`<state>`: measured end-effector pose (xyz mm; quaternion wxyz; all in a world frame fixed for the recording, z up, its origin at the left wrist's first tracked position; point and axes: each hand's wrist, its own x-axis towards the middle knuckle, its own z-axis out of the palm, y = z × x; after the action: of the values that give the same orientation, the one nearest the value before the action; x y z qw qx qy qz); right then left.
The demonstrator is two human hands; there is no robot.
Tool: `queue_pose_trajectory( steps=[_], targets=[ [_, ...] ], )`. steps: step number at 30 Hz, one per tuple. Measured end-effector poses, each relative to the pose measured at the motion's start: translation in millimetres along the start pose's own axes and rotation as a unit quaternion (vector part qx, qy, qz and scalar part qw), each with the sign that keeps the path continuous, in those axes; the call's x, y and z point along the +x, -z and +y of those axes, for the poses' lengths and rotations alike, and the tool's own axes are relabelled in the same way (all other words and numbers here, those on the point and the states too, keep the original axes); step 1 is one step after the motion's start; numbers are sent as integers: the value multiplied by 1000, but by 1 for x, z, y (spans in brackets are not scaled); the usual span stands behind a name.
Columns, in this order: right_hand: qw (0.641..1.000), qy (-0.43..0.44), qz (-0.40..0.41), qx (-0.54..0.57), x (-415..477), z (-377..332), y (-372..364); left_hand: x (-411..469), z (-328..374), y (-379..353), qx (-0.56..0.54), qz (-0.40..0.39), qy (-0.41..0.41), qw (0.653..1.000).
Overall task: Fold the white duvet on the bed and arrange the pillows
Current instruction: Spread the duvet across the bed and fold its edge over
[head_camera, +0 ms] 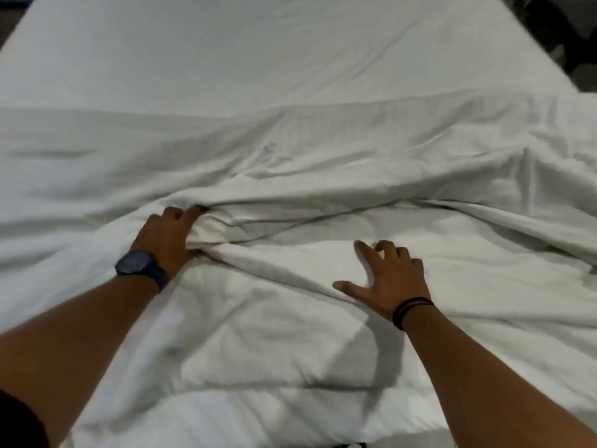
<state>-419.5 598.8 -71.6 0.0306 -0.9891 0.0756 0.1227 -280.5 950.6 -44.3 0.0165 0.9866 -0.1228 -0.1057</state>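
The white duvet (290, 163) lies rumpled across the near half of the bed, with deep creases running left to right. My left hand (168, 234), with a dark watch on its wrist, grips a bunched fold of the duvet at centre left. My right hand (384, 276), with dark bands on its wrist, rests flat on the duvet at centre right, fingers spread. Beyond the duvet's far edge the white bed sheet (258, 50) lies smooth. I see no pillows.
The bed's right edge (536, 59) runs diagonally at the upper right, with dark floor and blurred dark objects (562, 30) beyond it. A strip of dark floor (9, 24) shows at the upper left corner.
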Motion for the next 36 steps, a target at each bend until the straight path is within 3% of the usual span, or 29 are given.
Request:
queue_pose_trajectory(
  steps=[4, 7, 12, 15, 20, 23, 25, 26, 28, 29, 30, 32, 33, 36],
  targets=[
    [987, 135, 62, -53, -11, 27, -15, -26, 0, 9, -29, 2, 29, 999],
    [973, 159, 167, -24, -17, 36, -12, -51, -5, 17, -37, 23, 69, 997],
    [948, 204, 244, -8, -35, 46, 15, -86, -6, 32, -88, 191, 67, 975],
    [955, 208, 208, -23, -61, 43, 15, -107, -4, 45, -121, 243, 63, 960],
    [990, 135, -43, 19, -88, 36, 5, -137, -7, 47, -248, 260, 50, 932],
    [988, 45, -13, 150, -79, 27, 17, -137, -1, 42, -280, 322, 57, 903],
    [970, -29, 34, 238, -64, 21, 16, -129, 11, 37, -279, 418, 173, 847],
    [962, -57, 43, 264, -55, 17, 13, -125, 20, 34, -294, 453, 286, 792],
    [952, -95, 41, 287, -43, 11, 6, -121, 43, 30, -382, 405, 534, 636],
    [955, -99, 31, 279, -42, 8, 5, -120, 56, 25, -464, 345, 599, 554],
    [965, -90, 16, 245, -43, 4, 3, -117, 70, 20, -554, 301, 612, 479],
    [992, -14, -3, 128, -51, 1, 0, -95, 83, 3, -736, 257, 493, 386],
    [997, 35, -3, 70, -58, 2, -4, -84, 87, -2, -794, 220, 421, 379],
    [989, 137, 40, -26, -73, 17, -21, -54, 93, -21, -795, 161, 364, 457]
  ],
)
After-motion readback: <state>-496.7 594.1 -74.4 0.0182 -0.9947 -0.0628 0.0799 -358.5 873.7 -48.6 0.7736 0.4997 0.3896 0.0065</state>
